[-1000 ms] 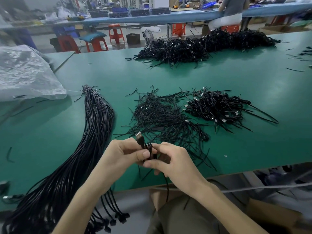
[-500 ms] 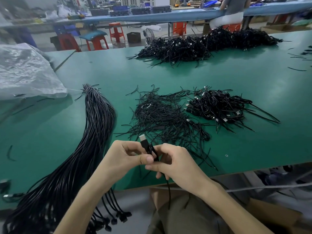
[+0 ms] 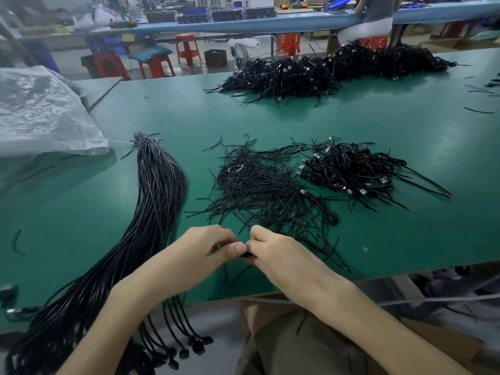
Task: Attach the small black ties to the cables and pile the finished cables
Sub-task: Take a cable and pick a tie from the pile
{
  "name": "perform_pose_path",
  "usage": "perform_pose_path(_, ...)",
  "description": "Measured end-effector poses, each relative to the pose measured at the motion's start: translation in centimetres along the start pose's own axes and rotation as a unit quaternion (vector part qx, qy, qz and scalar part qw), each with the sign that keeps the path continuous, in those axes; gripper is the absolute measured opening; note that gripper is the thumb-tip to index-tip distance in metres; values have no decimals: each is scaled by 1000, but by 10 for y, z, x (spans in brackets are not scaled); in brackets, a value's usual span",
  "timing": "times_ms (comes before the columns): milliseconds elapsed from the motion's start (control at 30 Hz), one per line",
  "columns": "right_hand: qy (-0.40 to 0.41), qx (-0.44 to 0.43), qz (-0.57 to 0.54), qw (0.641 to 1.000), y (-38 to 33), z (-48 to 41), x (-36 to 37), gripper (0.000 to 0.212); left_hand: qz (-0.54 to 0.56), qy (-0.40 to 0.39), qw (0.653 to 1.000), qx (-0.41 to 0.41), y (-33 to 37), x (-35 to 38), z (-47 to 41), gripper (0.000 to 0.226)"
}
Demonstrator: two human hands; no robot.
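Observation:
My left hand (image 3: 201, 250) and my right hand (image 3: 276, 253) meet near the front edge of the green table (image 3: 405, 239), both pinching a small coiled black cable (image 3: 247, 254) that is mostly hidden by my fingers. Whether a tie is on it I cannot tell. A heap of loose black ties (image 3: 259, 188) lies just beyond my hands. To its right sits a pile of coiled, tied cables (image 3: 351, 169). A long bundle of straight black cables (image 3: 154, 201) runs along the left and hangs over the front edge.
A much larger heap of coiled cables (image 3: 324, 69) lies at the table's far side. A crumpled clear plastic bag (image 3: 40, 112) sits far left. Stray ties (image 3: 479, 110) dot the right. Cardboard boxes (image 3: 446, 347) stand below the front edge. A person sits at the far blue bench.
The cable's USB plug, which stuck up between my thumbs, is now hidden inside my fingers. My hands have tipped over and lowered slightly toward the table.

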State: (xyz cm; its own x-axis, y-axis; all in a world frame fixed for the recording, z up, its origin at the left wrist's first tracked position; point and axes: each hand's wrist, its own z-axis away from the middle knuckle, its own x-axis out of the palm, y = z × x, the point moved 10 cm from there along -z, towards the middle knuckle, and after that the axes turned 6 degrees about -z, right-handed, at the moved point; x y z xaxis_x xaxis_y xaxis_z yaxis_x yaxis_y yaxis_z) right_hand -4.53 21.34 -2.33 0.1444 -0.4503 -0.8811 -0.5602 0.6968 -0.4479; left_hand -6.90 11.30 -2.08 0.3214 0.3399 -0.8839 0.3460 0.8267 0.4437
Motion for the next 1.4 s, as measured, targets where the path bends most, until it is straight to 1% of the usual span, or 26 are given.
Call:
perform_pose_path(33,7,-5,14,1000,-1,-1,-2,11,-6,-29,1000,3,2,7,-1,41)
perform_pose_path(100,21,-9,30,999,0,-3,-6,17,10,-56,998,-7,2,15,-4,37)
perform_pose_path(133,27,-10,40,999,2,-5,-9,17,16,-58,998,-12,2,17,-5,38)
perform_pose_path(200,42,-15,51,998,4,-8,-13,13,7,-62,998,-13,1,19,-9,49)
perform_pose_path(233,49,-18,46,998,5,-10,-15,11,-4,-62,998,-9,0,20,-11,50)
perform_pose_path(267,55,-22,40,997,6,-11,-15,9,-14,-55,998,-2,0,21,-14,46)
perform_pose_path(367,74,-29,43,996,9,-15,-18,14,-44,0,999,13,-1,21,-19,33)
perform_pose_path(433,114,-16,74,991,12,-17,-29,21,-43,49,998,-5,-9,18,-22,33)
perform_pose_path(467,146,3,92,985,15,-17,-37,28,-31,81,996,-21,-15,14,-24,34)
perform_pose_path(533,228,60,95,967,28,-12,-58,39,30,147,987,-58,-34,4,-27,36)
perform_pose_path(567,262,92,78,957,36,-9,-67,41,73,174,979,-73,-43,1,-29,38)
perform_pose_path(600,279,126,53,950,47,-6,-71,40,124,194,969,-89,-53,-1,-32,39)
perform_pose_path(633,277,161,29,947,58,-4,-70,38,180,208,956,-105,-61,0,-34,39)
perform_pose_path(700,229,214,18,949,74,-6,-58,37,282,229,922,-132,-70,5,-37,38)
perform_pose_path(733,195,230,27,953,77,-8,-48,38,312,238,909,-139,-72,7,-38,37)
perform_pose_path(800,143,244,55,958,77,-12,-30,43,329,246,900,-147,-73,10,-38,36)
perform_pose_path(900,130,248,87,956,74,-18,-18,47,340,248,895,-149,-73,10,-38,36)
perform_pose_path(1133,144,242,74,957,75,-24,-23,23,343,238,899,-134,-71,14,-37,36)
perform_pose_path(1267,161,246,16,956,81,-19,-31,9,325,233,907,-129,-71,15,-38,37)
perform_pose_path(1400,196,251,-47,947,86,-13,-40,10,302,235,916,-122,-72,15,-38,38)
